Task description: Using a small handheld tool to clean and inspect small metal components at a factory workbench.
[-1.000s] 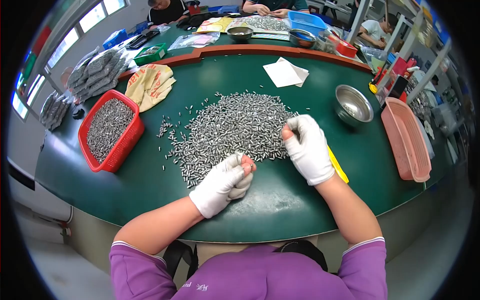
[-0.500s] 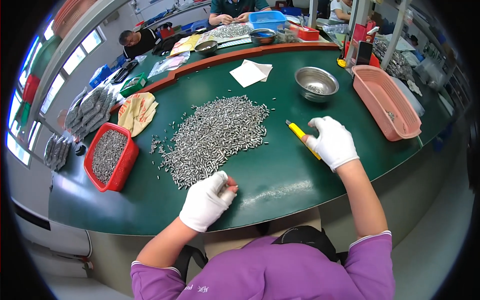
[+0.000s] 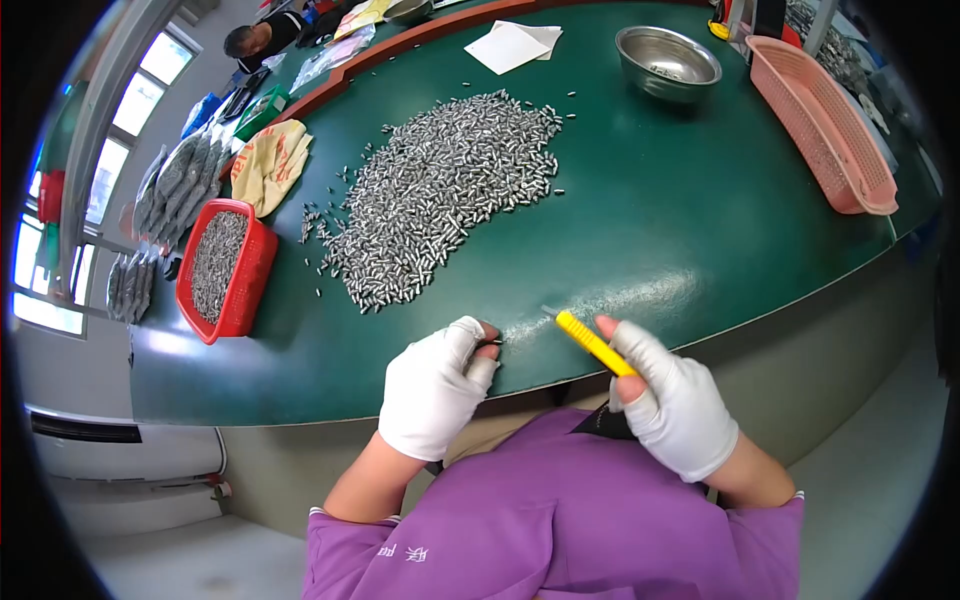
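Observation:
My right hand [image 3: 675, 405], in a white glove with bare fingertips, is closed around a yellow utility knife [image 3: 592, 342]. The knife's tip points up and left, toward my other hand. In a like glove, my left hand [image 3: 438, 385] pinches a small metal pin [image 3: 498, 342] between thumb and finger; only its end shows. Both hands are over the near edge of the green table [image 3: 620, 235]. Beyond my left hand spreads a large heap of short silvery metal pins [image 3: 445, 185], with a few strays around it.
At the left, a red basket [image 3: 262, 270] holds many more pins. Behind it lie a yellowish cloth bag [image 3: 270, 165] and grey filled bags [image 3: 185, 190]. Farther back are white paper [image 3: 505, 50], a steel bowl [image 3: 668, 50] with some pins, and a pink basket [image 3: 820, 120]. A person [image 3: 265, 40] is at far left.
My right hand has picked up the yellow utility knife from the table and brought it near my left hand. My left hand stays pinched. The view has tilted downward.

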Tool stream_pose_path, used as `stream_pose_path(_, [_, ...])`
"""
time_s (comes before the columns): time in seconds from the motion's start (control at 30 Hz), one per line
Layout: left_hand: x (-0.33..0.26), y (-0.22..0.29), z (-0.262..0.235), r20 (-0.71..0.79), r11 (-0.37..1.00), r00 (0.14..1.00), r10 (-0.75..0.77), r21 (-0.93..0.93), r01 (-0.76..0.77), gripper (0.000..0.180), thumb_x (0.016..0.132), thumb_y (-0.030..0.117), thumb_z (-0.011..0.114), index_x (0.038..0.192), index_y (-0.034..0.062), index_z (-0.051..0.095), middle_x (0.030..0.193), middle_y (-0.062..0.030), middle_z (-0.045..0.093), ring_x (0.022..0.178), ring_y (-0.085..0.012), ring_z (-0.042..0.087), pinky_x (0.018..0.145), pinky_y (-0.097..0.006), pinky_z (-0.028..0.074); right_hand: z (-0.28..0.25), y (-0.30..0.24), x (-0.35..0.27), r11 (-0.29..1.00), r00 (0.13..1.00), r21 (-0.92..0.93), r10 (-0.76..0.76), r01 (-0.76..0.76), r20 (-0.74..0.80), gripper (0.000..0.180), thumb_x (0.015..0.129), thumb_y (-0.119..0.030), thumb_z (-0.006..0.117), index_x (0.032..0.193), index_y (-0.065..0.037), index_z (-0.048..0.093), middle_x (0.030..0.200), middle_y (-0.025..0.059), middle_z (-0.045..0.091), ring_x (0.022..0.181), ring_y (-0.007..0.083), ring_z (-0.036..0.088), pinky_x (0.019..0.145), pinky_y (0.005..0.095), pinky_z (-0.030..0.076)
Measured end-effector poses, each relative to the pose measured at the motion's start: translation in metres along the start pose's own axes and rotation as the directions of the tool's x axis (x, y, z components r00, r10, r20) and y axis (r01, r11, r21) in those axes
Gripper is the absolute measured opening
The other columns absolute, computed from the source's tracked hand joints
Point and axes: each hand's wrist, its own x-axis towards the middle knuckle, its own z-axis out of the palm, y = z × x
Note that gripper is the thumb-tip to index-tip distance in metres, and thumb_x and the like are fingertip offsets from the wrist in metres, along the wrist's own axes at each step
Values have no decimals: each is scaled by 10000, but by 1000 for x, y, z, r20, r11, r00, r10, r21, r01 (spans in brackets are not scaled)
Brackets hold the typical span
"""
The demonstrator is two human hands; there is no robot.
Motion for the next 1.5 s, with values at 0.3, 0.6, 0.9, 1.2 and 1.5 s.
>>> stream_pose_path(0.3, [-4, 0, 5, -58, 998, 996, 67, 22, -66, 77, 794, 31, 695, 856, 56, 657, 737, -96, 653, 623, -222, 633, 597, -291, 501, 34, -7, -16, 918, 994, -383, -79, 99, 69, 660, 819, -127, 614, 1454, -173, 442, 657, 65, 547, 497, 237, 570, 459, 361, 496])
stream_pose_path(0.6, [-4, 1, 7, -96, 998, 994, 57, -8, -58, 72, 787, 95, 690, 807, 105, 621, 749, -88, 650, 689, -299, 637, 614, -367, 501, 36, -19, -8, 898, 989, -422, -74, 122, 127, 647, 826, -151, 590, 1453, -112, 436, 615, 56, 532, 481, 232, 571, 445, 362, 497])
stream_pose_path(0.9, [-4, -2, 7, -102, 996, 991, 89, 0, -90, 82, 782, 97, 691, 796, 116, 612, 721, -86, 634, 651, -303, 620, 584, -376, 489, 35, -19, -8, 925, 989, -372, -21, 75, 147, 636, 825, -77, 625, 1434, -141, 455, 672, 56, 593, 546, 233, 591, 488, 372, 480])
stream_pose_path(1.2, [-2, 0, 6, -87, 992, 989, 122, 44, -118, 122, 753, -2, 723, 797, 50, 622, 729, -89, 642, 617, -250, 621, 576, -313, 496, 32, -10, -4, 927, 981, -346, -86, 143, 175, 647, 812, -123, 609, 1438, -98, 444, 620, 66, 543, 475, 225, 560, 438, 358, 483])
stream_pose_path(1.5, [2, -3, 6, -29, 995, 994, 104, -2, -104, 100, 767, -31, 691, 827, 29, 639, 763, -85, 660, 664, -203, 641, 627, -281, 510, 6, -27, 1, 979, 893, -186, 16, 77, 450, 533, 839, -160, 610, 1364, -189, 521, 639, 78, 614, 512, 269, 604, 470, 395, 485])
